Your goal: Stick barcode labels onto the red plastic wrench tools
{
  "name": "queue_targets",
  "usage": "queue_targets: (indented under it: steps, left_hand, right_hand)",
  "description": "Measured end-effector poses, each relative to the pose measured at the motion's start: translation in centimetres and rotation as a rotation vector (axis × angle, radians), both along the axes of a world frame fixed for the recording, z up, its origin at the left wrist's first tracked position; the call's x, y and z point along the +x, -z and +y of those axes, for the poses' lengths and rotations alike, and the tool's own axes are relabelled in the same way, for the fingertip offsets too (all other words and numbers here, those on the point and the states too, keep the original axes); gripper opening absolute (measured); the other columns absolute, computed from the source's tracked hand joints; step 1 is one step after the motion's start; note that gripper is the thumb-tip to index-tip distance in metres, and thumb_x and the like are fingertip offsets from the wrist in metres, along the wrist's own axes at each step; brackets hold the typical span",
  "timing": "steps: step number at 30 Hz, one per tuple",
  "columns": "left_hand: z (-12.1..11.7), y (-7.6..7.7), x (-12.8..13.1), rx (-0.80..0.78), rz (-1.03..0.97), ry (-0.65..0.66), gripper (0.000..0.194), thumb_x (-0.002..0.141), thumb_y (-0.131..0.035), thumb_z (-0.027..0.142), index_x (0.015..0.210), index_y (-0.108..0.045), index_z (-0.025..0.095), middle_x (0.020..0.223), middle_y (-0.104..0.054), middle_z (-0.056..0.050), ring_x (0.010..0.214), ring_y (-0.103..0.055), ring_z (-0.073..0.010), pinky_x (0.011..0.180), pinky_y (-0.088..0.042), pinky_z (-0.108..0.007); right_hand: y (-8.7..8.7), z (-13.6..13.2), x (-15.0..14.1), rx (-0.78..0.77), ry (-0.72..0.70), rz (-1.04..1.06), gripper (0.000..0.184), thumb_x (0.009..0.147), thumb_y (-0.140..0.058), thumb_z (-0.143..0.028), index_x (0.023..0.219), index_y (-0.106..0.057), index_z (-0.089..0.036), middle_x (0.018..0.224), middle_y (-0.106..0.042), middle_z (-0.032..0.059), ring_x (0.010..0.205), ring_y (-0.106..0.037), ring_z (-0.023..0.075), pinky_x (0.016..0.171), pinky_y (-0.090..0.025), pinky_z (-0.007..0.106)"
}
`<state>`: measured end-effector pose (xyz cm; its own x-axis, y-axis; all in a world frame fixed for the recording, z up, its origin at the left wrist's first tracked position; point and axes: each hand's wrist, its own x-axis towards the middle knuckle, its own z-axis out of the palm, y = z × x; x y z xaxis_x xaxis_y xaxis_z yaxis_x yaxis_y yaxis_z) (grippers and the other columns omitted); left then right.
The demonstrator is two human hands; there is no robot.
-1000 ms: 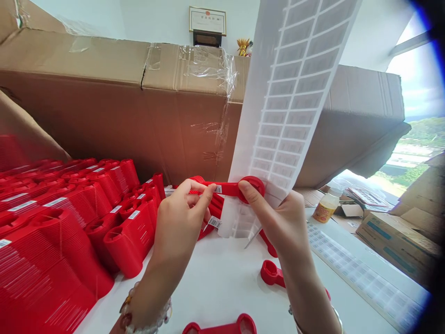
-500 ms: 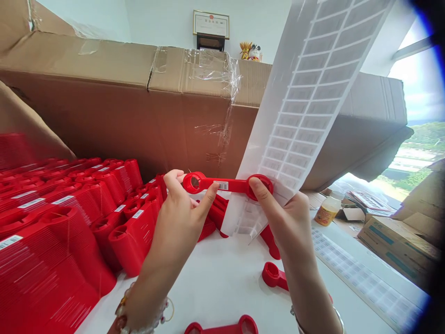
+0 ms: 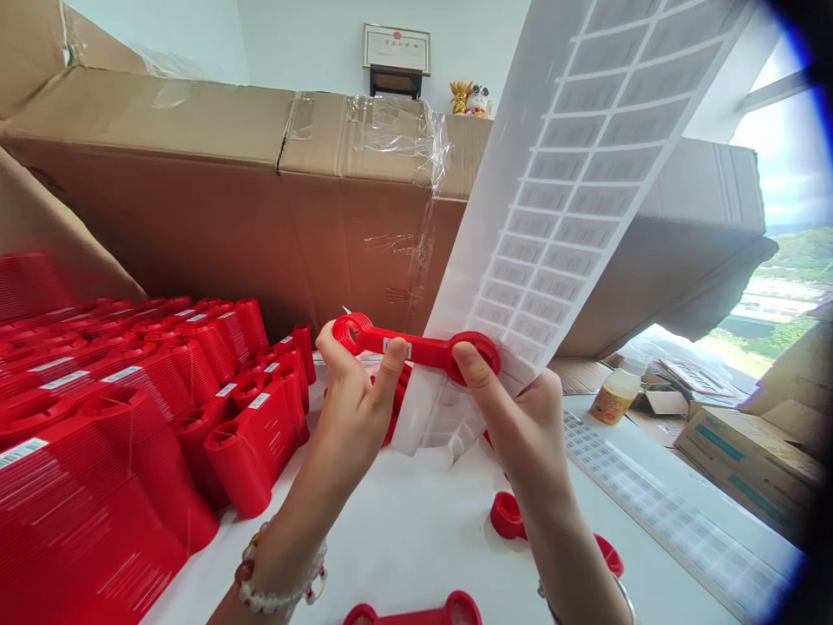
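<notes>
Many stacks of red plastic pieces [image 3: 244, 464] stood packed at the far left, several bearing white barcode labels [image 3: 259, 401]. Behind them a large cardboard carton [image 3: 260, 234] spanned most of the view, clear tape on its front. A beaded bracelet [image 3: 260, 599] was worn on the left wrist. Left hand [image 3: 355, 395]: gripping the left part of a red double-ringed piece [image 3: 426, 350], its thumb on the bar, partly covering a small label [image 3: 396, 348]. The piece was held above the table [image 3: 403, 547], roughly level, left ring slightly higher. Near the bottom edge another red piece [image 3: 416, 617] lay on the table, partly cut off. Right hand [image 3: 521, 412]: closed on the right ring, thumb across its front, also holding a label sheet [image 3: 553, 208] that passed behind the ring and rose to the upper right; the fingers behind the sheet were hidden. A further red piece [image 3: 506, 516] lay partly behind the right forearm. To its right, a second label sheet [image 3: 657, 499] lay flat, with a jar [image 3: 613, 395] near its far end. A smaller carton [image 3: 742, 451] sat at the far right.
</notes>
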<state>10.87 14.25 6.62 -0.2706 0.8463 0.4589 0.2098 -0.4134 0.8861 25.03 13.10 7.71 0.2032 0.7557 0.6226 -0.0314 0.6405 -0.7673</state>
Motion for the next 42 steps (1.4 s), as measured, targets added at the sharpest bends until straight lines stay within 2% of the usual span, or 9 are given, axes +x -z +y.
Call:
queue_targets:
  steps: [6,12,16,20,23,28,31,37,42]
  left_hand:
    - [0.1,-0.6,0.3,-0.065,-0.074,-0.025,0.066,0.097,-0.045,0.075,0.143,-0.036,0.029,0.116,-0.067,-0.008,0.111,-0.068,-0.0284,0.087,-0.056,-0.040]
    - [0.3,-2.2,-2.0,-0.052,-0.225,0.222,0.038,0.089,-0.072,0.059,0.105,-0.063,0.026,0.110,-0.071,-0.003,0.120,-0.066,-0.0264,0.098,-0.056,-0.034]
    - [-0.7,-3.2,-2.7,-0.171,-0.279,0.381,0.029,0.088,-0.075,0.049,0.084,-0.063,0.023,0.089,-0.072,-0.004,0.100,-0.073,-0.0281,0.088,-0.062,-0.041]
    - [-1.3,-3.4,-2.5,-0.226,-0.401,0.261,0.025,0.081,-0.080,0.044,0.079,-0.066,0.023,0.093,-0.074,-0.005,0.097,-0.075,-0.0303,0.084,-0.065,-0.048]
    - [-1.1,-2.9,-2.7,-0.225,-0.430,0.200,0.020,0.081,-0.082,0.041,0.087,-0.071,0.026,0.104,-0.076,-0.004,0.105,-0.073,-0.0286,0.092,-0.063,-0.048]
    - [-0.7,-2.6,-3.9,-0.149,-0.487,0.519,0.028,0.087,-0.079,0.037,0.067,-0.066,0.024,0.081,-0.064,0.000,0.095,-0.067,-0.0203,0.104,-0.059,-0.044]
    - [-0.8,-3.1,-4.2,-0.184,-0.496,0.650,0.041,0.091,-0.074,0.044,0.058,-0.060,0.023,0.074,-0.057,-0.002,0.095,-0.066,-0.0235,0.097,-0.061,-0.045]
    - [-0.8,-3.4,-4.2,-0.266,-0.359,0.625,0.039,0.085,-0.077,0.045,0.057,-0.058,0.025,0.069,-0.059,-0.003,0.078,-0.064,-0.0228,0.076,-0.061,-0.037]
    - [-1.0,-3.2,-4.4,-0.226,-0.243,0.645,0.031,0.084,-0.078,0.053,0.072,-0.074,0.024,0.079,-0.066,-0.005,0.072,-0.060,-0.0193,0.066,-0.057,-0.030]
  right_hand:
    - [-0.1,0.1,0.3,-0.033,0.008,-0.027,0.030,0.089,-0.075,-0.046,0.072,-0.075,-0.021,0.066,-0.070,0.0004,0.062,-0.065,0.0162,0.052,-0.055,0.024]
    - [-0.1,1.2,1.3,-0.123,-0.020,0.001,0.036,0.084,-0.077,-0.055,0.077,-0.076,-0.020,0.073,-0.071,0.0028,0.070,-0.067,0.0198,0.057,-0.058,0.028]
    - [-0.3,2.0,2.6,-0.264,-0.130,-0.037,0.040,0.080,-0.080,-0.061,0.080,-0.077,-0.021,0.074,-0.071,0.0029,0.070,-0.068,0.0192,0.057,-0.056,0.027]
    - [-0.2,2.6,3.8,-0.406,-0.330,-0.147,0.029,0.084,-0.081,-0.051,0.092,-0.079,-0.023,0.087,-0.077,0.0028,0.082,-0.072,0.0190,0.068,-0.058,0.026]
    - [0.2,3.2,4.1,-0.409,-0.323,-0.161,0.018,0.088,-0.074,-0.038,0.094,-0.079,-0.022,0.090,-0.078,0.0020,0.085,-0.072,0.0191,0.071,-0.057,0.027]
    - [0.0,3.4,3.8,-0.407,-0.248,-0.187,0.019,0.090,-0.060,-0.030,0.090,-0.076,-0.021,0.089,-0.077,0.0018,0.085,-0.070,0.0204,0.071,-0.055,0.030]
    - [-0.4,3.2,3.8,-0.428,-0.224,-0.177,0.018,0.090,-0.057,-0.029,0.086,-0.072,-0.020,0.087,-0.074,0.0011,0.083,-0.068,0.0192,0.073,-0.053,0.030]
    - [-0.1,3.5,4.4,-0.412,-0.213,-0.157,0.019,0.090,-0.059,-0.032,0.093,-0.074,-0.020,0.089,-0.077,0.0021,0.081,-0.071,0.0194,0.068,-0.053,0.029]
    - [-0.1,3.8,4.9,-0.409,-0.196,-0.173,0.018,0.086,-0.062,-0.032,0.090,-0.075,-0.020,0.087,-0.077,0.0022,0.081,-0.072,0.0205,0.067,-0.054,0.030]
